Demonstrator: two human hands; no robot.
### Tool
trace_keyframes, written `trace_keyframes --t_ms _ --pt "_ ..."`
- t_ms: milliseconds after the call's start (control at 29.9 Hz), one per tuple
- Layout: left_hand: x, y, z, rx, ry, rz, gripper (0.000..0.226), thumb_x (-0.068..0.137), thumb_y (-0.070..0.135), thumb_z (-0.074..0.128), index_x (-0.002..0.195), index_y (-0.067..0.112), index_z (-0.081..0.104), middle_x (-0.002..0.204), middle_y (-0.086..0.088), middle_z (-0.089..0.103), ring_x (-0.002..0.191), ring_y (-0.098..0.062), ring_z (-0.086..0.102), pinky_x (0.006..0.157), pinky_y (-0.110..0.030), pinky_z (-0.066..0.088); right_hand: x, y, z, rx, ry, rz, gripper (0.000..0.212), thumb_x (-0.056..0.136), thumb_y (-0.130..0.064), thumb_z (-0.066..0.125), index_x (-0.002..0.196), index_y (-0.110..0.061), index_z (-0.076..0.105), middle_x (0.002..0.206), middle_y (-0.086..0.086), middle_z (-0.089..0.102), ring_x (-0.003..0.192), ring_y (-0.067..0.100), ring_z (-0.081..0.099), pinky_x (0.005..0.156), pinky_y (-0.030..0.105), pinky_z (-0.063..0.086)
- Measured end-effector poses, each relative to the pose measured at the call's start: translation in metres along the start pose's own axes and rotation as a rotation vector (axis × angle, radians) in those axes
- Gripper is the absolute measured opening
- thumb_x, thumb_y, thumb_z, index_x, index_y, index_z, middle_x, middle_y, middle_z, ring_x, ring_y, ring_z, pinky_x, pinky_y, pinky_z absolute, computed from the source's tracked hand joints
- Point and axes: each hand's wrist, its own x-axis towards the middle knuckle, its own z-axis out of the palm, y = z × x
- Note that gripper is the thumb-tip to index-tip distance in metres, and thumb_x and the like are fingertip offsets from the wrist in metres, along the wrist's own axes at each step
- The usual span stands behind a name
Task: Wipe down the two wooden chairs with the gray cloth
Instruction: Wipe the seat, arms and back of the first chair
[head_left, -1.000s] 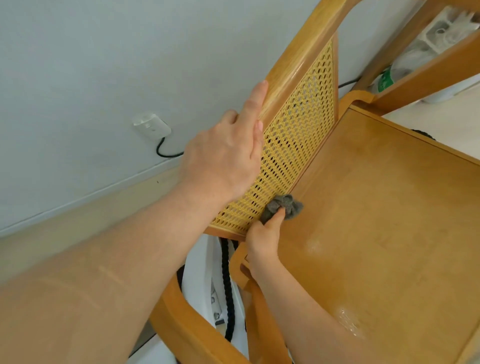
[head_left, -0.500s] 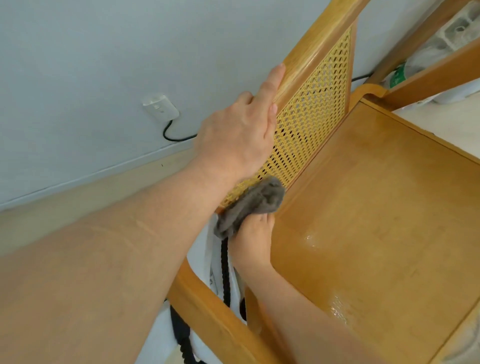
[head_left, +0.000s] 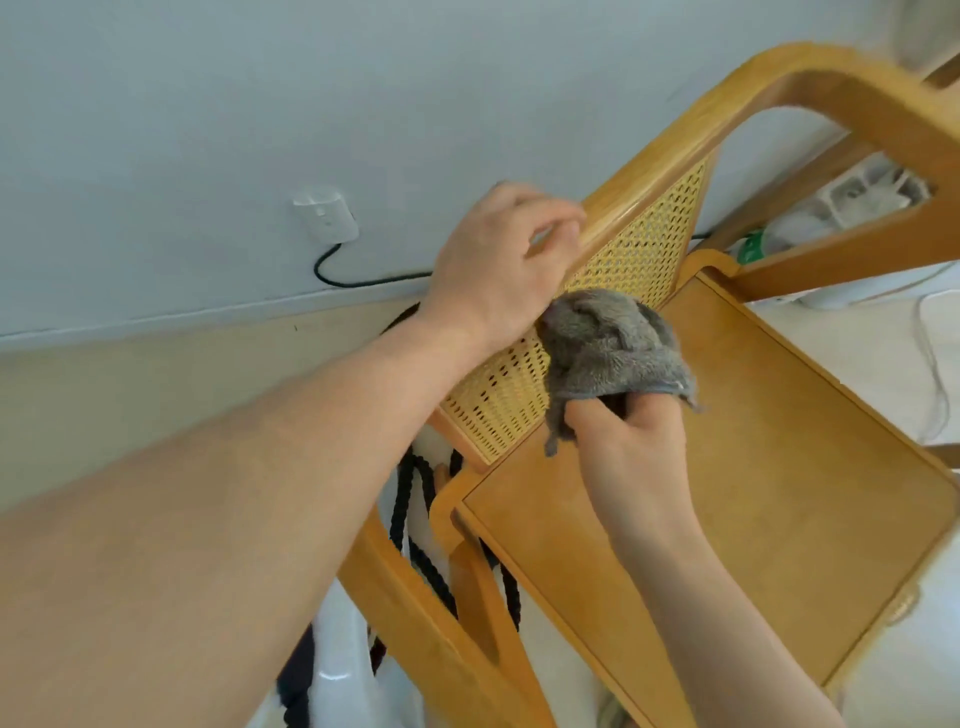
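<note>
The right hand (head_left: 631, 447) clutches the gray cloth (head_left: 613, 348) bunched above its fingers, just beside the left hand (head_left: 498, 270) gripping the wooden chair (head_left: 779, 467) back.

The right hand (head_left: 628, 447) lifts the gray cloth (head_left: 613, 348) higher up the cane back (head_left: 623, 265); the left hand (head_left: 498, 265) now curls its fingers over the rail (head_left: 649, 176).

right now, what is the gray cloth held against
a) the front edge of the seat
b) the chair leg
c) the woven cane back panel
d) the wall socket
c: the right hand holds the bunched gray cloth up against the woven cane back panel, just above the seat, while the left hand grips the top rail.
</note>
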Motion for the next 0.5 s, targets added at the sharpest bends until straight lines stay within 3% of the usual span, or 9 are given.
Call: trace_keyframes --t_ms 67,134,167,201,301,334,368,435,502 --pt "-0.018 0.010 -0.020 -0.368 -0.126 -0.153 0.049 0.086 0.052 0.043 0.097 0.016 0.074 0.102 -0.002 0.071 0.102 -0.016 0.063 0.099 -0.036 0.042 -0.006 -0.032 0.002 -0.145 -0.159 -0.166 0.018 0.077 0.000 0.055 0.065 0.003 0.043 0.055 0.016 0.043 0.050 0.018 0.036 0.046 0.028 0.030" --pt "-0.048 0.015 -0.049 -0.669 -0.291 -0.273 0.048 0.086 0.056 0.047 0.084 0.017 0.075 0.091 -0.003 0.074 0.090 -0.021 0.068 0.090 -0.041 0.047 -0.008 -0.053 0.014 -0.279 -0.312 -0.322 0.026 0.077 -0.001 0.059 0.059 -0.002 0.040 0.047 0.004 0.039 0.046 0.011 0.035 0.045 0.025 0.029" --pt "-0.062 0.014 -0.062 -0.753 -0.295 -0.274 0.041 0.086 0.053 0.050 0.079 0.021 0.075 0.086 -0.001 0.074 0.085 -0.019 0.069 0.084 -0.038 0.048 -0.010 -0.064 0.022 -0.348 -0.383 -0.396 0.027 0.078 -0.004 0.061 0.058 -0.006 0.043 0.047 -0.003 0.044 0.046 0.010 0.039 0.045 0.025 0.032" --pt "-0.074 0.011 -0.073 -0.818 -0.232 -0.256 0.032 0.087 0.047 0.055 0.077 0.025 0.075 0.084 0.001 0.073 0.082 -0.017 0.069 0.080 -0.035 0.048 -0.012 -0.073 0.031 -0.405 -0.459 -0.439 0.023 0.080 -0.008 0.063 0.061 -0.008 0.050 0.052 -0.005 0.052 0.050 0.011 0.047 0.047 0.030 0.039" --pt "-0.099 -0.007 -0.098 -0.953 0.228 -0.279 0.023 0.092 0.027 0.056 0.078 0.024 0.074 0.083 0.002 0.074 0.082 -0.014 0.071 0.071 -0.029 0.053 -0.015 -0.095 0.047 -0.354 -0.802 -0.348 0.002 0.086 -0.012 0.065 0.087 -0.010 0.066 0.081 0.002 0.069 0.075 0.015 0.065 0.070 0.035 0.057" --pt "-0.106 -0.018 -0.103 -1.045 0.389 -0.326 0.025 0.096 0.022 0.051 0.081 0.021 0.072 0.083 0.001 0.074 0.083 -0.014 0.071 0.068 -0.028 0.054 -0.012 -0.099 0.048 -0.318 -0.858 -0.302 0.012 0.089 -0.014 0.064 0.101 -0.014 0.068 0.093 -0.001 0.072 0.086 0.011 0.068 0.080 0.031 0.058" --pt "-0.114 -0.039 -0.104 -1.131 0.507 -0.363 0.025 0.099 0.020 0.047 0.090 0.017 0.070 0.088 -0.002 0.074 0.087 -0.017 0.070 0.067 -0.029 0.054 -0.007 -0.099 0.048 -0.341 -0.833 -0.301 0.023 0.092 -0.019 0.062 0.114 -0.019 0.067 0.104 -0.006 0.071 0.096 0.006 0.067 0.087 0.028 0.056" --pt "-0.133 -0.083 -0.096 -1.288 0.629 -0.479 0.025 0.101 0.022 0.045 0.115 0.013 0.063 0.110 -0.009 0.070 0.105 -0.026 0.066 0.075 -0.036 0.055 0.012 -0.089 0.051 -0.604 -0.512 -0.537 0.031 0.096 -0.031 0.054 0.126 -0.027 0.062 0.114 -0.012 0.067 0.106 0.002 0.061 0.094 0.025 0.051" --pt "-0.153 -0.105 -0.067 -1.399 0.497 -0.620 0.036 0.098 0.032 0.051 0.130 0.018 0.056 0.126 -0.014 0.062 0.116 -0.030 0.060 0.088 -0.044 0.051 0.029 -0.069 0.064 -0.852 -0.348 -0.709 0.028 0.099 -0.033 0.046 0.113 -0.023 0.068 0.105 -0.006 0.069 0.100 0.014 0.061 0.092 0.034 0.048"
